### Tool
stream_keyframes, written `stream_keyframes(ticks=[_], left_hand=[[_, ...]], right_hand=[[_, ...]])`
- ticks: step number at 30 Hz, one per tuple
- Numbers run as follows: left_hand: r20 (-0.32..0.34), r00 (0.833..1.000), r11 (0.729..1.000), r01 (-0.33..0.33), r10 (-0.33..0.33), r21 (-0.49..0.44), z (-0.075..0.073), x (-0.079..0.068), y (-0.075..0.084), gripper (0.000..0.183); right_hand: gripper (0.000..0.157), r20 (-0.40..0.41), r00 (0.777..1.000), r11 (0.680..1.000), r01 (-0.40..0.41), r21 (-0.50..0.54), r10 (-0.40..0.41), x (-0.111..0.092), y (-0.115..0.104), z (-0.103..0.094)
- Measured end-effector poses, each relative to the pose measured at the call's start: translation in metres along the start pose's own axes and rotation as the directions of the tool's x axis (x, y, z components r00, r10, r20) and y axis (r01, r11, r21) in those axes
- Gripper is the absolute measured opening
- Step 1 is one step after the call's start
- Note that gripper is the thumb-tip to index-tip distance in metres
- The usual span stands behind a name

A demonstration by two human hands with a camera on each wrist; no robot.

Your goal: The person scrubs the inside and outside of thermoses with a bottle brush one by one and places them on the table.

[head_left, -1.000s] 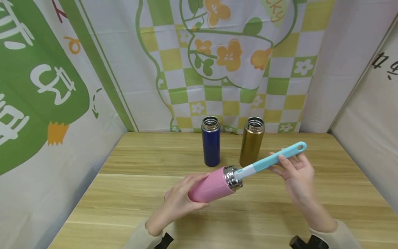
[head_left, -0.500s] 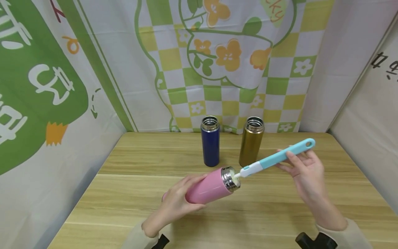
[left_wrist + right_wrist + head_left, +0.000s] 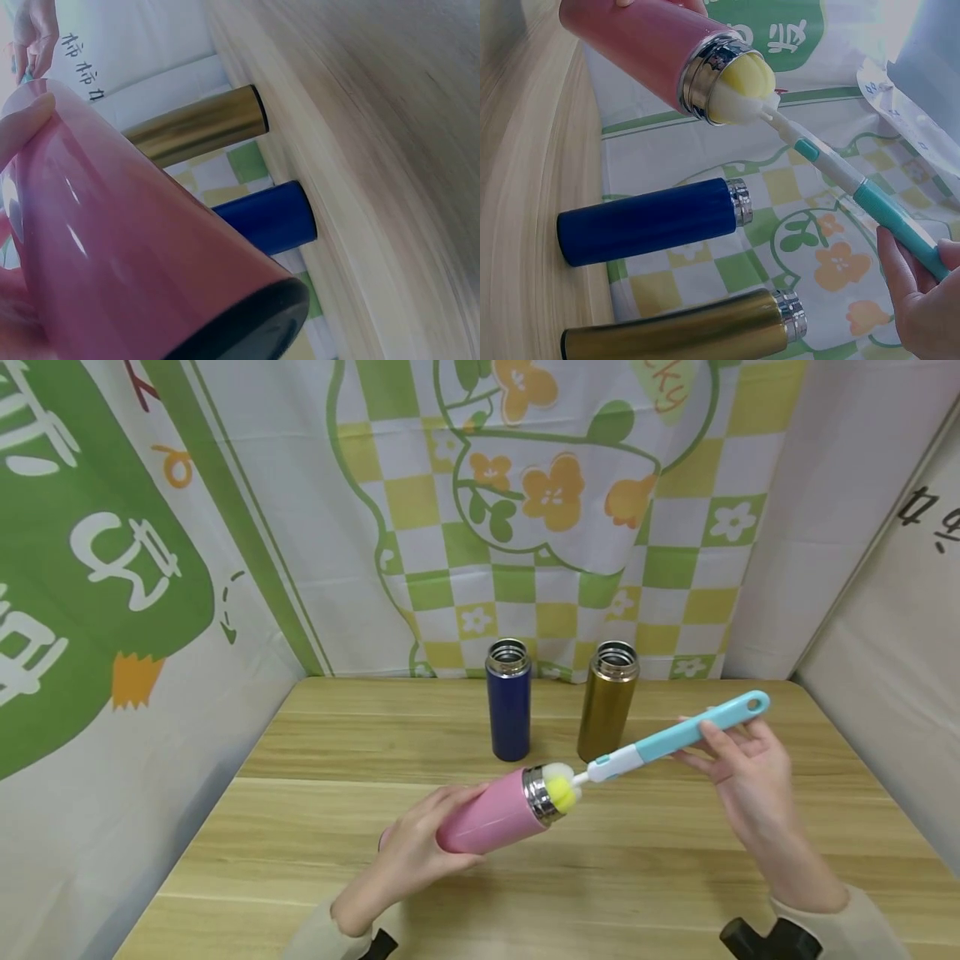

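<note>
My left hand [image 3: 420,843] grips a pink vacuum flask [image 3: 491,818] round its body, tilted with its steel mouth up to the right. In the left wrist view the flask's dark base [image 3: 255,322] faces the camera. My right hand [image 3: 757,777] pinches the turquoise handle of a bottle brush [image 3: 675,739] between thumb and fingers. The brush's yellow and white sponge head [image 3: 744,86] bulges partly out of the flask's mouth in the right wrist view; its rest is hidden inside. A thin white neck joins head and handle.
A blue flask [image 3: 510,710] and a gold flask [image 3: 606,714], both lidless, stand upright on the wooden table [image 3: 315,827] behind the hands. A patterned cloth [image 3: 525,593] hangs just past the table's back edge.
The brush has slid outward to the right with my right hand; its sponge head, hidden at first, now shows at the mouth. My left hand and the pink flask have shifted slightly left.
</note>
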State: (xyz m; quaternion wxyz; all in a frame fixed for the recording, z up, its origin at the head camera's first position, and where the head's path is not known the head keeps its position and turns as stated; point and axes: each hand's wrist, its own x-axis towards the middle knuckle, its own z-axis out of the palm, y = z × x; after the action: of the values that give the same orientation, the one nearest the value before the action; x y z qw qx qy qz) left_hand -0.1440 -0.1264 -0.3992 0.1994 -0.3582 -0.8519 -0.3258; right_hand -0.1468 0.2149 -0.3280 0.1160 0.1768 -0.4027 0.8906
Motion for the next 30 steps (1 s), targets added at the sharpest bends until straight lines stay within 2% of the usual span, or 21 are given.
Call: stream_keyframes(ticks=[10, 18, 22, 25, 30], left_hand=[[-0.069, 0.995, 0.997, -0.07, 0.071, 0.02, 0.001, 0.006, 0.002, 0.08], [-0.084, 0.992, 0.996, -0.087, 0.089, 0.03, 0.001, 0.01, 0.005, 0.081], [-0.07, 0.992, 0.994, -0.103, 0.104, 0.026, 0.003, 0.014, 0.01, 0.08], [-0.06, 0.992, 0.993, -0.114, 0.115, 0.026, 0.006, 0.018, 0.013, 0.079], [-0.078, 0.991, 0.993, -0.112, 0.113, 0.023, 0.008, 0.018, 0.014, 0.079]], right_hand=[[0.015, -0.103, 0.995, 0.996, 0.007, -0.092, -0.016, -0.002, 0.006, 0.008], [0.015, -0.102, 0.995, 0.991, -0.024, -0.132, 0.011, -0.005, 0.013, 0.015], [0.014, -0.069, 0.997, 0.974, -0.054, -0.219, 0.039, -0.01, 0.029, 0.015], [0.021, 0.016, 0.999, 0.963, -0.038, -0.266, 0.044, -0.012, 0.059, -0.009], [0.036, 0.078, 0.996, 0.968, -0.02, -0.25, 0.041, -0.008, 0.123, -0.083]])
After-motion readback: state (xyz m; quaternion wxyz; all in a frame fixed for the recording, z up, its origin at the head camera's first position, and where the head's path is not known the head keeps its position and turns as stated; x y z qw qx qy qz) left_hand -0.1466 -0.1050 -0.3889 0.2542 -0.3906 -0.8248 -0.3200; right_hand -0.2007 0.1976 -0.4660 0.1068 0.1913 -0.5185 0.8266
